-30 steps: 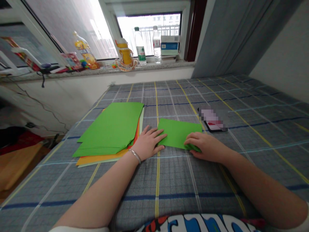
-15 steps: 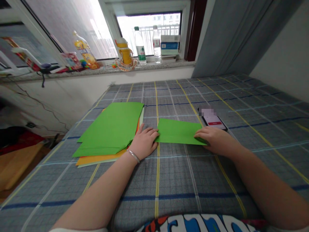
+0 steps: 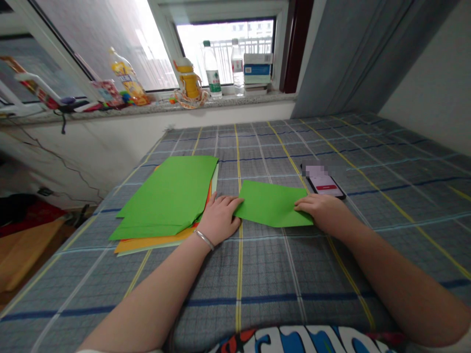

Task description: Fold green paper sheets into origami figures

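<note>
A small rectangular sheet of green paper lies on the plaid cloth between my hands, its near edge bent into a blunt angle. My left hand, with a silver bangle at the wrist, grips the sheet's left end, fingers on top and thumb at the near side. At the right end my right hand holds the sheet, fingertips over its top face; the thumb is hidden. Left of my left hand lies a stack of coloured paper, green on top, with orange and pale sheets showing beneath.
A phone with a lit screen lies just beyond my right hand. Along the windowsill stand a yellow drinking bottle, two plastic water bottles, a drink bottle and a blue-and-white box.
The green sheet's near edge, straighter before, now dips toward me in the middle. A dark curl at its right corner no longer shows. My right hand has shifted slightly left; my left hand barely moved.
</note>
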The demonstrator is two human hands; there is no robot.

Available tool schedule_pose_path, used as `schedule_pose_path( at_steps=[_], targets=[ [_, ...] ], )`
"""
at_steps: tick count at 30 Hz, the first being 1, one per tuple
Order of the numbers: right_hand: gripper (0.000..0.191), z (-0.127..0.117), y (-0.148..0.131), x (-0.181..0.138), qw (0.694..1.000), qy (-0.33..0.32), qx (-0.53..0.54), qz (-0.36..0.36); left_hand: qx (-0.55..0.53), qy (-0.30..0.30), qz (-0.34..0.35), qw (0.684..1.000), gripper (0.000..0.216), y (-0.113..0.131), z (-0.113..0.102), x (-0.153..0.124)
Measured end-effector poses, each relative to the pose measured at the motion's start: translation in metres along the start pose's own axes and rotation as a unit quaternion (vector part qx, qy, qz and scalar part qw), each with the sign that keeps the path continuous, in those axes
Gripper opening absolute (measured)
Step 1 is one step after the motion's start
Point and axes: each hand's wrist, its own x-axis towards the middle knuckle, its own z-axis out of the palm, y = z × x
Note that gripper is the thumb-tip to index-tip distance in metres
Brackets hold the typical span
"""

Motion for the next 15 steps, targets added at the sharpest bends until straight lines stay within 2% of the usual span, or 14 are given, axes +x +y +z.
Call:
schedule_pose_path(
  at_steps=[4, 8, 12, 15],
  targets=[
    [0.034, 0.000, -0.002, 0.000, 1.000, 0.013, -0.001, 0.009, -0.055, -0.020, -0.044, 0.997, 0.043, -0.004, 0.001, 0.003],
    [0.030, -0.001, -0.003, 0.000, 0.999, 0.038, 0.028, -0.009, -0.174, -0.011, -0.063, 0.983, 0.042, -0.010, 0.003, 0.006],
    [0.021, -0.001, -0.004, 0.002, 0.995, 0.060, 0.058, -0.062, -0.375, 0.028, -0.081, 0.923, 0.043, -0.009, 0.007, 0.008],
    [0.013, 0.001, -0.007, 0.004, 0.988, 0.085, 0.090, -0.092, -0.465, 0.039, -0.091, 0.880, 0.049, -0.006, 0.014, 0.008]
  ],
)
